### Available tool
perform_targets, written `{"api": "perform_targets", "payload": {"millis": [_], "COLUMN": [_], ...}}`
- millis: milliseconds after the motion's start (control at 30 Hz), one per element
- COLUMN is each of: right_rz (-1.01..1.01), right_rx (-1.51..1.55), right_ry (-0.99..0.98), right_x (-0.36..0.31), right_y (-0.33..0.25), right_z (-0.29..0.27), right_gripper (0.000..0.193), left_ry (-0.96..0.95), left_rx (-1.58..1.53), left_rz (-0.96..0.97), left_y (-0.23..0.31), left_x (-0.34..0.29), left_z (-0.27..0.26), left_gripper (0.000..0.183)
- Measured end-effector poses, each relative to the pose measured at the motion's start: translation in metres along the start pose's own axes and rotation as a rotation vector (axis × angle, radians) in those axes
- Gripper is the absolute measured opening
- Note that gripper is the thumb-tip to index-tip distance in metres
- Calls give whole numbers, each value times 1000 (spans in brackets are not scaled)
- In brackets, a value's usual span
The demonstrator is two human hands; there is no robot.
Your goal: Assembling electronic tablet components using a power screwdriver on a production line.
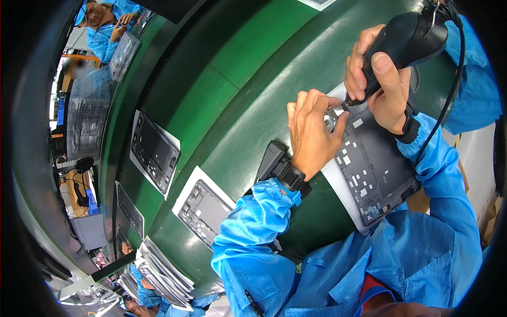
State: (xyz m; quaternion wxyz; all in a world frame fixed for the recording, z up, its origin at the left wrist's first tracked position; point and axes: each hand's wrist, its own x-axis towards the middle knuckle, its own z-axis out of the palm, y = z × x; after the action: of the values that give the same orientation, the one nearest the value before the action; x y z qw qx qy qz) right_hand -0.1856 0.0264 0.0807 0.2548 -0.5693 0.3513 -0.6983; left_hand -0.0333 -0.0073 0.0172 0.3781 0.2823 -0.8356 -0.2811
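Over the dark panel, right grip clamps black driver, left grip metallic part.

Right grip around black tool, left grip on silver piece, dark panel beneath

Head cam, L one of a side-by-side pair, worn on the person's head: v. wide fisheye, aimed down & fwd over the green bench. Wearer's own blue smock takes up the lower R, so the lens sits above the torso. Left hand & right hand are at close range, upper R of ctr, seen from above. Straight edges bow toward the black rim; bench runs diag., lower L to upper R. Bkgd, incl. a co-worker, is squeezed into the far L, prob. too warped to judge distances.
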Motion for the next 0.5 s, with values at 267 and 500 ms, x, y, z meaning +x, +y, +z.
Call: {"api": "perform_targets", "payload": {"millis": [267, 500], "right_rz": [-13, -11], "right_rx": [34, -46], "right_ry": [-29, -48], "right_x": [1, -2], "right_y": [1, 2], "right_z": [2, 1], "right_gripper": [38, 42], "left_ry": [7, -3], "left_rx": [-1, 1], "left_rz": [18, 7], "left_y": [-2, -1], "left_x": [0, -1], "left_z": [1, 0], "left_gripper": [24, 24]}}
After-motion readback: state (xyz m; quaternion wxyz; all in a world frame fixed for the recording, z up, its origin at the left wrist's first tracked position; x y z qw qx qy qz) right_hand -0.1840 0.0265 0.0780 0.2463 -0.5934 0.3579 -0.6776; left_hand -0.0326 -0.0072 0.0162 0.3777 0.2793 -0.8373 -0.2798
